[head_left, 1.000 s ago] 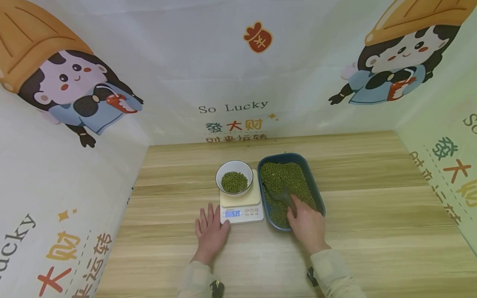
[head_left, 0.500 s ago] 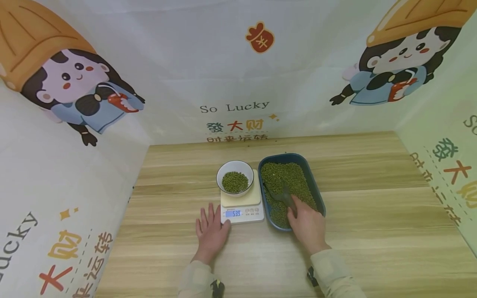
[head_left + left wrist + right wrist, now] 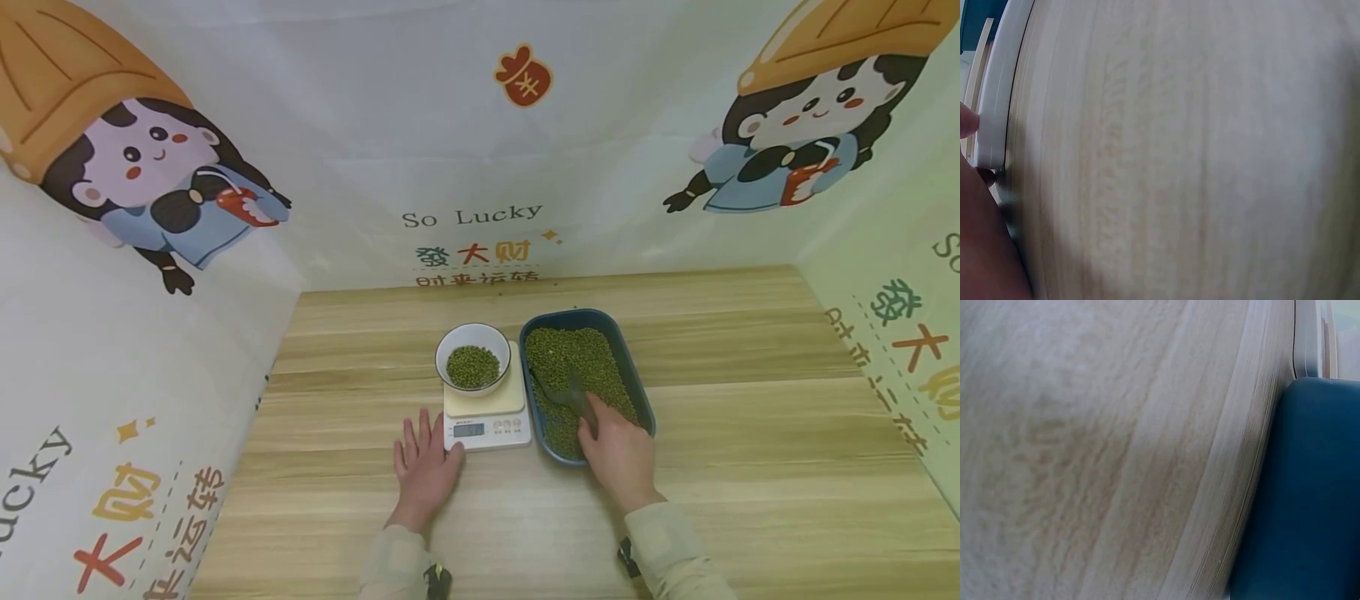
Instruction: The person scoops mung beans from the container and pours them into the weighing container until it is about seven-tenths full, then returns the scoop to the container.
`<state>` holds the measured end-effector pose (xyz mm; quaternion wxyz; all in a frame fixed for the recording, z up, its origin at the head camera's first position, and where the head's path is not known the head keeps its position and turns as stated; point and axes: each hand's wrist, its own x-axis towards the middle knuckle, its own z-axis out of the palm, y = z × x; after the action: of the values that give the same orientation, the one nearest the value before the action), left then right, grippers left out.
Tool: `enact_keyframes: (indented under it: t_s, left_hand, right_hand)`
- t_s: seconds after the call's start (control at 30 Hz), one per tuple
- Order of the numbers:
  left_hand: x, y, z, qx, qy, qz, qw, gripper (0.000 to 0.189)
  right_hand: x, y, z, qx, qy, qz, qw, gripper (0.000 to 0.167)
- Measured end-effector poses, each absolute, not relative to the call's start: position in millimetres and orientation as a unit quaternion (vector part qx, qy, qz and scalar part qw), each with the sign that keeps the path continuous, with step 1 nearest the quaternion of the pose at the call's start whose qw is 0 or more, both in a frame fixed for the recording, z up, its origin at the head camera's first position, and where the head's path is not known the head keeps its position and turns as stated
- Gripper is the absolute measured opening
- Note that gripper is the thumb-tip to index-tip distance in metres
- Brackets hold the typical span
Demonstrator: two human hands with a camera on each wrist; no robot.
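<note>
My right hand (image 3: 618, 454) grips the handle of a dark grey-green spoon (image 3: 576, 397), whose head lies in green mung beans (image 3: 570, 350). The beans fill a blue rectangular tub (image 3: 643, 408); its side wall (image 3: 1310, 487) shows in the right wrist view, where the hand does not appear. With spread fingers, my left hand (image 3: 429, 471) rests on the table, the thumb touching the front left corner of a white kitchen scale (image 3: 487, 435). On the scale's cream platform stands a white dark-rimmed bowl (image 3: 448, 343) with a smaller heap of mung beans. The scale's edge (image 3: 1000, 87) shows beside the left hand.
The tub stands close against the scale's right side. Around them extends the wood-grain tabletop (image 3: 735, 400). Printed white cloth (image 3: 360, 150) rises at the back and on both sides.
The scale display's blue backlight has gone off; earlier it was lit and read about 539, any decimal point unclear. Both hands, the spoon and the bowl stay in place.
</note>
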<state>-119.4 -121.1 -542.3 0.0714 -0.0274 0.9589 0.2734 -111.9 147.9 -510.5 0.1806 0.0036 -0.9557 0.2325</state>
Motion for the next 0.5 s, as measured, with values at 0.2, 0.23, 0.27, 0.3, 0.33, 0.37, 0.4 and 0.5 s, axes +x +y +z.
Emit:
enact_keyframes:
  t_s: [0.2,0.23,0.27,0.3,0.33,0.37,0.4,0.5]
  left_hand:
    - [-119.4,-121.0,-543.2,-0.027,0.960,0.270,0.070,0.059]
    - [-119.1,-120.9,-543.2,-0.027,0.960,0.270,0.069,0.059]
    - [-119.1,-120.9,-543.3,-0.028,0.960,0.270,0.069,0.059]
    - [-119.1,-120.8,-543.5,-0.028,0.960,0.269,0.069,0.060]
    - [-119.1,-120.6,-543.7,-0.028,0.960,0.268,0.070,0.060]
    - [-119.2,-120.6,-543.8,-0.029,0.961,0.268,0.069,0.060]
    - [-119.4,-120.6,-543.9,-0.029,0.961,0.268,0.069,0.060]
    - [-119.5,-120.2,-544.0,-0.029,0.961,0.266,0.070,0.060]
  right_hand:
    - [-111.8,147.8,-509.8,0.002,-0.957,0.232,0.175,0.037]
    - [-111.8,147.7,-509.6,0.002,-0.957,0.233,0.174,0.037]
    - [-111.8,147.6,-509.4,0.001,-0.957,0.234,0.173,0.037]
    - [-111.7,147.6,-509.2,0.001,-0.957,0.234,0.173,0.037]
    - [-111.7,147.5,-509.1,0.001,-0.957,0.235,0.173,0.037]
    - [-111.7,147.5,-509.2,0.001,-0.956,0.235,0.174,0.037]
    - [-111.7,147.6,-509.3,0.002,-0.956,0.235,0.175,0.037]
    - [-111.6,147.7,-509.8,0.003,-0.955,0.235,0.179,0.037]
